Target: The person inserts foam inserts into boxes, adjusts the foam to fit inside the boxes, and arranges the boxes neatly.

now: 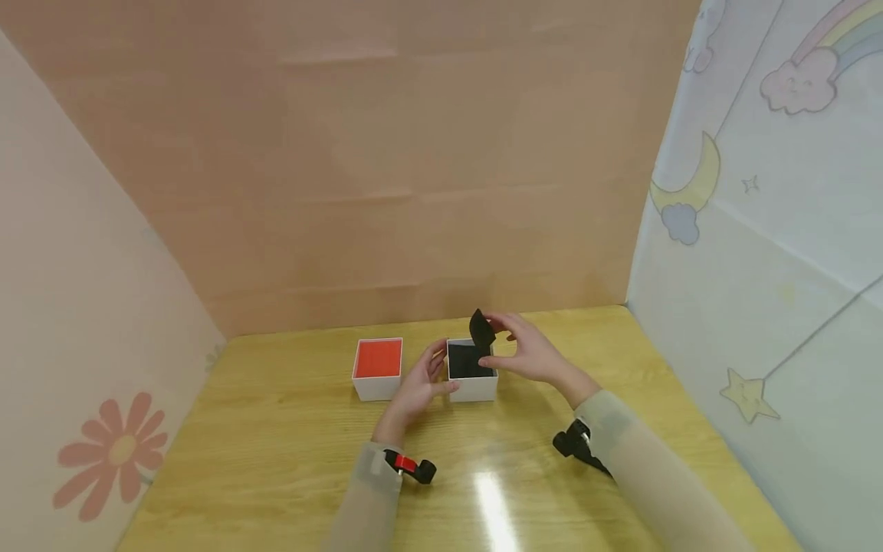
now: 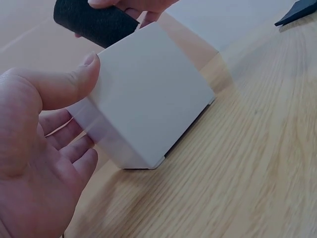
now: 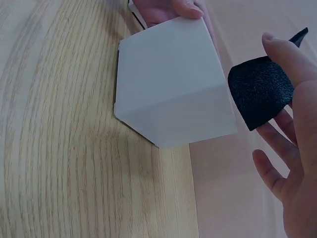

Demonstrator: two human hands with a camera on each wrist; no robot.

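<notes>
My left hand [image 1: 416, 389] holds a white box [image 1: 472, 391] at its left side; the thumb lies on the front wall in the left wrist view and the fingers are around the side. Black material fills the view into the box top in the head view. Just above the box opening, my right hand [image 1: 527, 353] pinches a bent piece of black felt-like cloth [image 3: 260, 91] between thumb and fingers. The cloth's lower edge is close to the box rim [image 2: 130, 34]; whether it touches the black material inside cannot be told.
A second white box [image 1: 378, 389] with a red sheet [image 1: 379, 359] in its top stands left of my left hand. Both boxes are on a wood-grain table [image 1: 290, 460]. A brown paper backdrop [image 1: 428, 192] rises behind, with printed panels [image 1: 779, 230] at the sides.
</notes>
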